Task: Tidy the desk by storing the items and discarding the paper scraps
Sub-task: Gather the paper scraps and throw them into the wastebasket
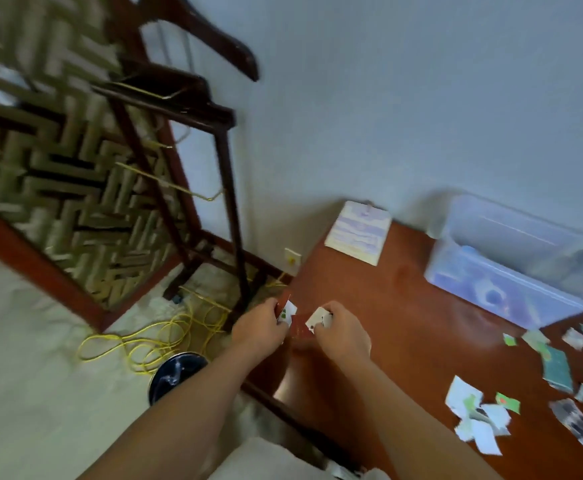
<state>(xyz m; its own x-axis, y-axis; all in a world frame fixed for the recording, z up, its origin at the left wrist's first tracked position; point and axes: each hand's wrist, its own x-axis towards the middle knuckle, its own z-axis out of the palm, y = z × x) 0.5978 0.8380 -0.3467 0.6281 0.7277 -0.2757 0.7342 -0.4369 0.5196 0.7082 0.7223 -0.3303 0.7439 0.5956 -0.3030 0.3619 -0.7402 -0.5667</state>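
My left hand (260, 327) pinches a white paper scrap with green marks (288, 311) just past the left edge of the red-brown desk (387, 306). Close beside it, my right hand (342, 327) pinches a second white scrap (318, 318) over the desk's edge. Several more paper scraps (477, 414) lie scattered on the desk at the lower right. A dark round bin (175, 374) stands on the floor below and left of my hands. A clear plastic storage box (512, 268) sits at the back right of the desk.
A pale notebook (357, 232) lies at the desk's back left corner against the wall. A dark wooden stand (186, 133) and a patterned screen rise to the left. Yellow cable (165, 330) lies looped on the floor near the bin.
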